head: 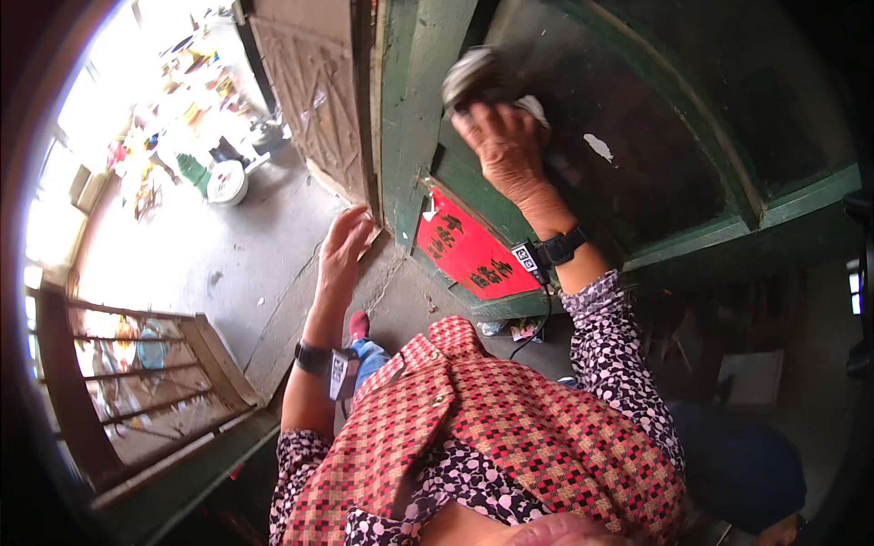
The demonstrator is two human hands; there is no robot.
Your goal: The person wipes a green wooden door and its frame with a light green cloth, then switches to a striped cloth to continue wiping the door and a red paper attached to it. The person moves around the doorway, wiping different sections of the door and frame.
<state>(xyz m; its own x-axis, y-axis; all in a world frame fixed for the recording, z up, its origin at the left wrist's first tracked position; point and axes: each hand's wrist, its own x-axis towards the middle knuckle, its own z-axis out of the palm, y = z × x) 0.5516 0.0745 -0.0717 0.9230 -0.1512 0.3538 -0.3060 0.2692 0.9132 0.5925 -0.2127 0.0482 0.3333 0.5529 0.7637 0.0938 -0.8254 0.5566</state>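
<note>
My right hand [502, 147] is raised against the dark glass pane [655, 150] of a green wooden door [710, 239]. It grips a grey-white cloth [471, 76], blurred by motion, at the pane's upper left edge. A white patch beside the fingers may be part of the cloth or stuck to the glass; I cannot tell which. Lower down, red paper [464, 246] with black writing is fixed to the door panel. My left hand [345, 239] hangs in the air near the doorway, fingers loosely bent and apart, holding nothing.
A worn brown door leaf [317, 89] stands beside the green frame [416, 102]. Outside on the concrete floor [225, 273] are a white bucket [227, 183] and cluttered items. A barred wooden window [147, 375] is at left. Another person [737, 464] is at lower right.
</note>
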